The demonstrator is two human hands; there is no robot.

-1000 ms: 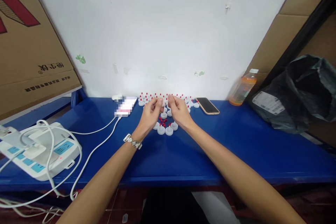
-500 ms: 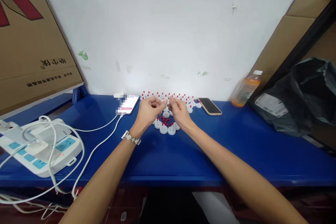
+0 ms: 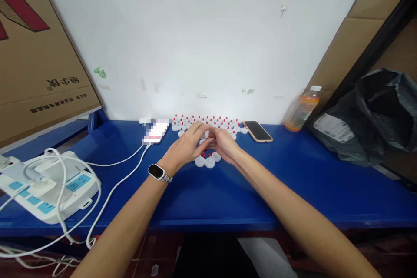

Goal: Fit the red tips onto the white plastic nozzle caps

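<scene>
My left hand (image 3: pixel 189 141), with a smart band at the wrist, curls over the middle of a group of small white nozzle caps with red tips (image 3: pixel 210 161). Its thumb and fingers are closed around a white nozzle cap (image 3: pixel 206 134), partly hidden by the fingers. My right hand (image 3: pixel 225 142) meets it from the other side, fingertips pressed together against the left ones; what they pinch is hidden. Below the hands lie small loose red tips (image 3: pixel 203 154), partly covered. Many red-tipped white caps (image 3: pixel 175 127) stand in rows behind.
A phone (image 3: pixel 257 131) lies right of the caps, another phone (image 3: pixel 159 130) on a cable to the left. A power strip (image 3: pixel 48 191) with looped white cables takes the table's left end. An orange drink bottle (image 3: pixel 302 110) and a black plastic bag (image 3: pixel 355 126) stand right.
My hands have come together and the fingers now overlap, where before the fingertips were slightly apart. The left wrist has rolled, so the band's dark screen faces up. The view has shifted slightly.
</scene>
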